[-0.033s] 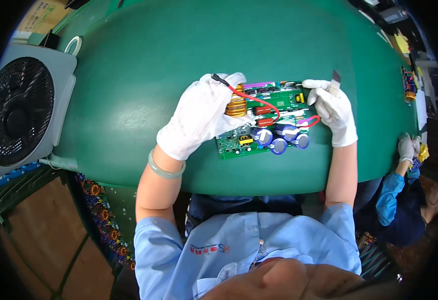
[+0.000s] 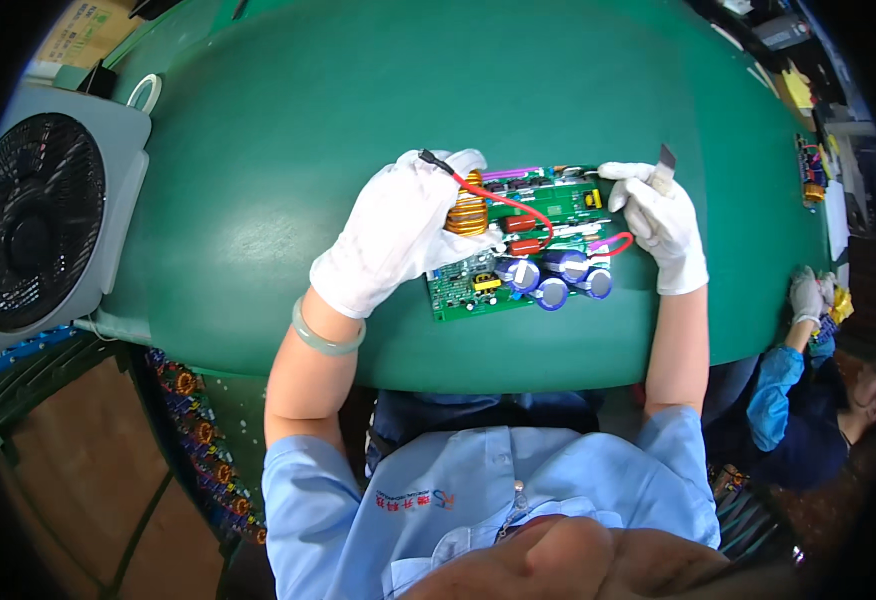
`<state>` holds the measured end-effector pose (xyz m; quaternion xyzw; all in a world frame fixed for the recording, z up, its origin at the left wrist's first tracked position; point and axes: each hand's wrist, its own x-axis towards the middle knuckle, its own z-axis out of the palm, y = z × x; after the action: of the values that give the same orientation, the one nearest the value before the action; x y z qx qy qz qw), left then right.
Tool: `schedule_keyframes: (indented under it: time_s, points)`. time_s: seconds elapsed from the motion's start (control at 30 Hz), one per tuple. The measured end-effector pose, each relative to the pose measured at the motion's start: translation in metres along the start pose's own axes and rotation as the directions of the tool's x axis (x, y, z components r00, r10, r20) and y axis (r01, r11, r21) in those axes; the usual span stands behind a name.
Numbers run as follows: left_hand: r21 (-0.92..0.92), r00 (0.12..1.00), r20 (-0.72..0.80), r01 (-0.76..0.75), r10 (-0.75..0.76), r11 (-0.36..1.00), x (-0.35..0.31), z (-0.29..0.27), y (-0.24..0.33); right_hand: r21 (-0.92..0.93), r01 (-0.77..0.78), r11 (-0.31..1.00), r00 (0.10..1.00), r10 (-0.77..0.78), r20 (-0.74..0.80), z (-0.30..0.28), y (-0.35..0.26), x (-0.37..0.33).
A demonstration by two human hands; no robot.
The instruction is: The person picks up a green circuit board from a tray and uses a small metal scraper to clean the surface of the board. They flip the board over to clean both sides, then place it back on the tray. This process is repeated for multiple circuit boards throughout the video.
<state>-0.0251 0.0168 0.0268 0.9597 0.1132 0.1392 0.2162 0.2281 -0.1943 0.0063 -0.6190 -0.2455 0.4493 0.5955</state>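
Note:
A green circuit board (image 2: 458, 300) lies on the green table in front of me. My left hand (image 2: 383, 235), in a white glove, grips the copper-wound coil (image 2: 468, 210) at the board's left side. From the board a red wire (image 2: 513, 203) arches over to that hand, its black end above the fingers. My right hand (image 2: 663, 222), also gloved, is closed at the board's right edge, index finger pointing at the upper corner. Out of its grip sticks a flat grey blade-like tool (image 2: 666, 158); the rest is hidden. Blue capacitors (image 2: 566, 264) and a pink-red wire loop (image 2: 613, 243) face the right hand.
A grey fan (image 2: 53, 205) stands on the left, beside a white ring-shaped handle. Below it, several boards with coils (image 2: 203, 433) fill a rack. Another board (image 2: 811, 170) lies at the far right, and a co-worker in a blue sleeve (image 2: 776, 385) handles something yellow.
The whole view has shifted very slightly to the left. Both hands keep the same pose on and beside the board.

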Motion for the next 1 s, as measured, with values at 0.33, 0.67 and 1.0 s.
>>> schedule_keyframes:
  time_s: [0.33,0.67,1.0]
  points:
    - [-0.328,0.972,0.23,0.042,0.037,0.944,0.001,0.008,0.025,-0.44,0.143,0.887,0.954,-0.005,0.3,0.056,-0.028,-0.009]
    - [-0.413,0.992,0.109,-0.014,0.064,0.911,0.002,0.019,0.023,-0.637,0.519,0.57,0.824,-0.138,0.549,0.06,-0.019,0.003]
    - [-0.365,0.978,0.209,0.051,0.028,0.93,0.003,0.014,0.025,-0.701,0.479,0.528,0.863,-0.139,0.485,0.053,-0.005,0.016]
